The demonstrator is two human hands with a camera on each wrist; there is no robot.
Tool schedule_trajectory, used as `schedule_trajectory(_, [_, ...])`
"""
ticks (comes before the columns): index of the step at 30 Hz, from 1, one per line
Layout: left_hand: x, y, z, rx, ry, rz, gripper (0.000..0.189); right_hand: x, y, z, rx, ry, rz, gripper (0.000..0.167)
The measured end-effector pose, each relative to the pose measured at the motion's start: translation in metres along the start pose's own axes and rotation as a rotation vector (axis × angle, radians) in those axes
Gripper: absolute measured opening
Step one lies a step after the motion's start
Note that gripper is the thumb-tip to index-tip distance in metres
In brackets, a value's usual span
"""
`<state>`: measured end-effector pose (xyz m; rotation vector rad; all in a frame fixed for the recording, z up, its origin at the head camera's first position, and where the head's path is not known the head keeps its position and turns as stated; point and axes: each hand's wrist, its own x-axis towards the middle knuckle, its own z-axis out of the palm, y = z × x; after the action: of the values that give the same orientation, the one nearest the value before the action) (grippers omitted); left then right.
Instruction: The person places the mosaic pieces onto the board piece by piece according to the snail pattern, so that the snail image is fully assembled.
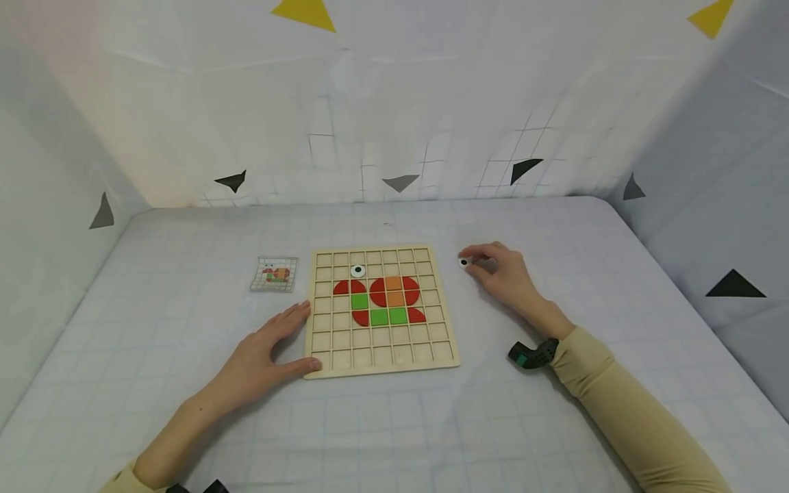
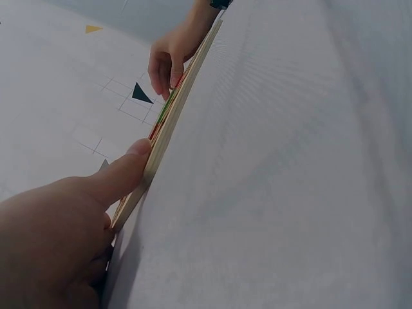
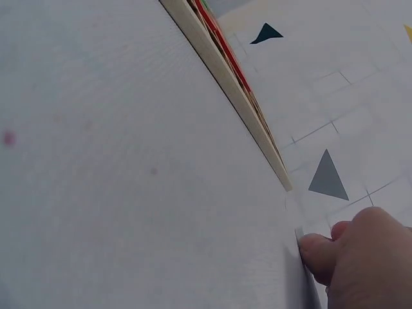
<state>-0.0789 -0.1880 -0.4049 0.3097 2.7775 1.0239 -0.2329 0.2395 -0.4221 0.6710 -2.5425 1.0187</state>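
A square wooden grid board (image 1: 382,349) lies flat on the table. Red, orange and green pieces (image 1: 359,301) sit in its cells, with a round eye piece (image 1: 357,271), white with a black dot, above them. My left hand (image 1: 255,359) rests along the board's left side; its thumb lies on the near left corner and its fingers are spread against the edge. To the right of the board, my right hand (image 1: 505,277) pinches a second eye piece (image 1: 464,262) between thumb and fingers. In the right wrist view the right hand (image 3: 370,257) appears beyond the board's edge (image 3: 238,103).
Left of the board lies a small picture card (image 1: 274,274) showing a coloured figure on a grid. A white cloth with faint grid lines covers the table (image 1: 382,438). White sheets with black, grey and yellow triangles (image 1: 401,182) hang around it.
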Motion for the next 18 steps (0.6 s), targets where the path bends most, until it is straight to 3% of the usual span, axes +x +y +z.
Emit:
schedule_trajectory(7, [0.0,-0.0005,0.0004,0.006,0.002,0.007,0.097,-0.0013,0.0004,0.0,-0.012,0.031,-0.001,0.027])
schedule_trajectory(18, [-0.0003,-0.0006,-0.0003,0.009,0.006,0.011,0.097,-0.0007,-0.0003,0.0,0.001,0.008,0.025,0.024])
